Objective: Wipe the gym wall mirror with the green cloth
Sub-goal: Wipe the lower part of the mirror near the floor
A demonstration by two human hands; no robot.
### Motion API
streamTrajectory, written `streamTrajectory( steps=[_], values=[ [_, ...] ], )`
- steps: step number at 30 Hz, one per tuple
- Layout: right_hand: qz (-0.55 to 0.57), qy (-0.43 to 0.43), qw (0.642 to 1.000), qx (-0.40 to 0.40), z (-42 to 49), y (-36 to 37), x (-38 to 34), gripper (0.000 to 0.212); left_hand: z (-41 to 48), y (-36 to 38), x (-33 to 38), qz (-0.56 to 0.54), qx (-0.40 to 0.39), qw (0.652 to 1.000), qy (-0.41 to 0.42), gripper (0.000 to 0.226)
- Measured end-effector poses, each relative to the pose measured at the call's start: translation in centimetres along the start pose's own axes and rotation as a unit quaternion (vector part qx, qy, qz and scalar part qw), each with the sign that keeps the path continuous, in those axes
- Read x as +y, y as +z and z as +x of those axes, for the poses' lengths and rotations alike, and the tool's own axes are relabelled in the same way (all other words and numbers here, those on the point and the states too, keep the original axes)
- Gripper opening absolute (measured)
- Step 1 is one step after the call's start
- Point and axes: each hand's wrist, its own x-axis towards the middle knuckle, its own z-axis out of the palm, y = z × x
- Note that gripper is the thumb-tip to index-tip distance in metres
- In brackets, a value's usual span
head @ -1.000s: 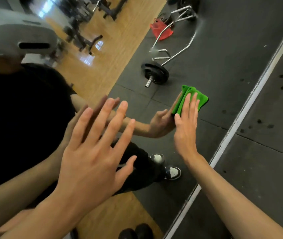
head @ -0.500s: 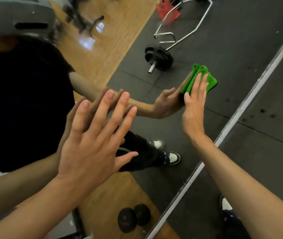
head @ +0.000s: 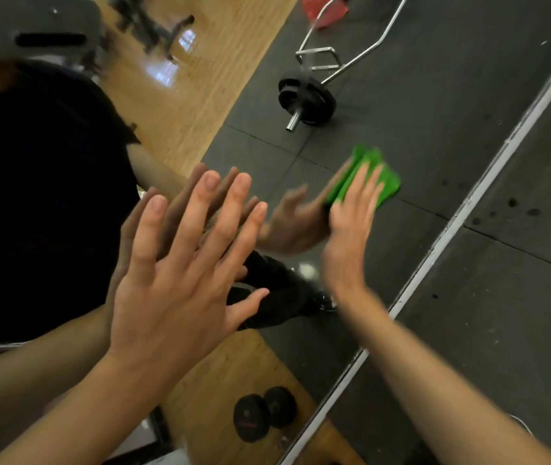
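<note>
The gym wall mirror (head: 401, 105) fills most of the view and reflects me and the room. A folded green cloth (head: 386, 184) lies flat against the glass near its lower frame. My right hand (head: 351, 229) presses the cloth to the mirror with straight fingers, blurred by motion. My left hand (head: 183, 273) is flat against the glass with its fingers spread, holding nothing. Each hand meets its own reflection.
The mirror's pale bottom frame (head: 468, 196) runs diagonally, with dark rubber floor (head: 502, 330) beyond it. Reflected in the glass are a barbell with a black plate (head: 307, 99), a pair of dumbbells (head: 264, 414) and wooden flooring (head: 193, 92).
My right hand has slid the cloth down the glass from its higher spot half a second ago. The left hand stays planted on the mirror.
</note>
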Motion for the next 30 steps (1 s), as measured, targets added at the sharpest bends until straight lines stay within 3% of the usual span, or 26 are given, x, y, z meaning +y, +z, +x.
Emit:
streamTrajectory(
  steps=[3,6,9,13,17,22,25,30],
  values=[
    [0.028,-0.046,0.997,0.055,7.5,-2.2,-3.2,0.075,0.3,1.1,-0.2,-0.056,0.002,0.998,-0.009,0.086],
    [-0.022,-0.079,0.995,0.053,4.8,-0.3,-3.5,0.072,0.3,1.2,-0.2,-0.091,-0.004,0.996,-0.025,0.085],
    [-0.047,-0.102,0.993,-0.028,-5.7,2.2,1.2,0.076,-0.2,0.3,0.1,-0.04,0.011,0.999,0.0,0.083],
    [-0.072,-0.031,0.99,-0.117,-13.6,2.1,7.3,0.068,0.1,-0.1,0.1,-0.092,0.001,0.996,-0.013,0.083],
    [-0.037,0.004,0.999,-0.029,-4.2,0.9,5.8,0.07,-0.2,0.6,0.0,-0.039,0.015,0.999,0.004,0.082],
    [0.006,0.006,0.997,0.073,5.4,-1.2,4.3,0.071,-0.3,1.9,-0.1,-0.085,-0.002,0.996,-0.015,0.079],
    [0.001,0.033,0.997,0.068,-0.5,1.4,5.3,0.074,-0.4,0.8,0.0,-0.067,0.018,0.997,-0.014,0.08],
    [-0.032,0.022,0.996,-0.077,-15.3,3.4,9.4,0.075,-0.2,0.0,0.0,-0.069,-0.005,0.998,-0.005,0.08]
  ],
)
